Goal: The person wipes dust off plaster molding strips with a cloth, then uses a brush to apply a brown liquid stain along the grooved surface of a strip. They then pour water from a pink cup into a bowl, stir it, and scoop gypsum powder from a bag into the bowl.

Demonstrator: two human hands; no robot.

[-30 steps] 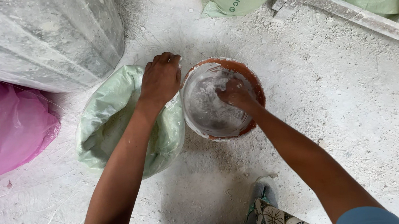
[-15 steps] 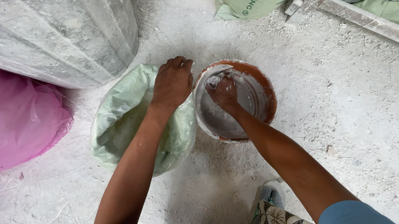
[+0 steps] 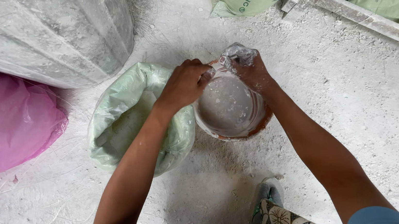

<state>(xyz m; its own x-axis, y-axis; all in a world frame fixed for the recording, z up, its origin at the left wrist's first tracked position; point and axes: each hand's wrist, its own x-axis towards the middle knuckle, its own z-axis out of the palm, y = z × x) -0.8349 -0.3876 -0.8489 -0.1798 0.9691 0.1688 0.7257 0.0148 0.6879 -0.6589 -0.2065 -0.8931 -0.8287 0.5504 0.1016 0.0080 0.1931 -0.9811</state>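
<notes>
I crouch over a round bowl (image 3: 230,105) on the dusty floor (image 3: 355,111), directly between my hands and just ahead of my feet. My left hand (image 3: 184,83) is closed over the near-left part of its rim, fingers curled down on the edge, pinning it. My right hand (image 3: 250,69), coated in pale wet paste, is bunched at the far rim, and its fingers seem closed on a lump of that paste, though I cannot tell exactly what they pinch. The bowl holds a grey-white slurry (image 3: 225,102) that looks thick and slick; I judge it fairly heavy for its size, stiff-walled, and slippery wherever the paste has smeared, so the rim is the safest place to grip, best with both hands on opposite sides. Just under my left forearm lies an open green sack (image 3: 126,114) of powder, soft and slumped, touching the bowl. Further left sits a pink bag (image 3: 10,125).
</notes>
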